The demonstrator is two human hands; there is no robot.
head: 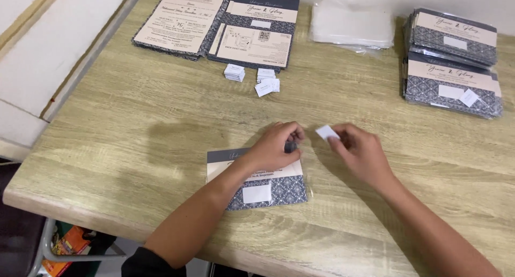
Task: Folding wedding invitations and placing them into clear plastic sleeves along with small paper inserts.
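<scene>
Open cards (pixel 214 22), clear sleeves (pixel 351 26), stacked cards (pixel 453 62) and small label piles (pixel 252 75) lie on the wooden table (pixel 134 121).

Home workspace; wooden table (pixel 134 121) stacked with invitation cards (pixel 453 62).

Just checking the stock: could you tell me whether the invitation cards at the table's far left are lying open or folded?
Open: the invitation cards lie spread flat, inner panels side by side.

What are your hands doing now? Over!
Left hand pressing folded card. Right hand pinching small white label. Nothing between them on table.
</scene>
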